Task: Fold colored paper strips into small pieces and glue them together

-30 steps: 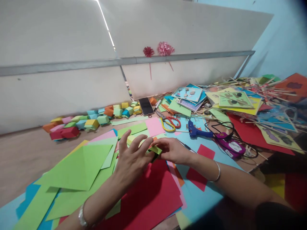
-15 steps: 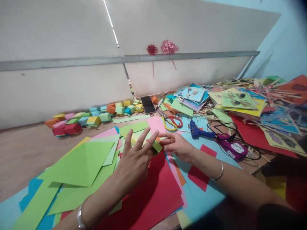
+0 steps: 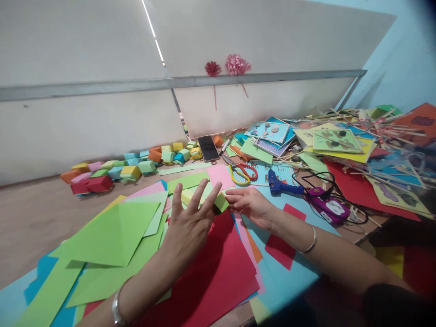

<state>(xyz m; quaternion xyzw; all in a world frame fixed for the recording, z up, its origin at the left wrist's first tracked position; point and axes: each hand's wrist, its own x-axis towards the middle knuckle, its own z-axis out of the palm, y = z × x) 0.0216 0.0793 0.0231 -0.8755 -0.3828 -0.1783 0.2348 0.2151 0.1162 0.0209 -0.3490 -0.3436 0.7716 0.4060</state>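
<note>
A folded piece of yellow-green paper [image 3: 222,203], box-like at its right end, is held above the stacked sheets. My left hand [image 3: 189,227] grips it, with three fingers raised and spread; its thumb and index finger are mostly hidden behind the hand. Close against the paper's right end are the fingertips of my right hand [image 3: 252,206], stretched out and loosely bent. Whether they touch the paper I cannot tell for certain. Below lie a red sheet [image 3: 221,263] and, to the left, several green sheets [image 3: 116,231].
Small folded paper boxes [image 3: 129,172] in many colours line the back left. A phone [image 3: 208,149], scissors [image 3: 242,173], a blue glue gun [image 3: 282,185] and a purple extension socket [image 3: 329,206] with black cable lie behind and right. Framed crafts [image 3: 337,141] and sticks pile up farther right.
The view has shifted slightly. My right hand has turned a little and its fingers are straighter beside the folded paper. My left hand still holds the paper in nearly the same place.
</note>
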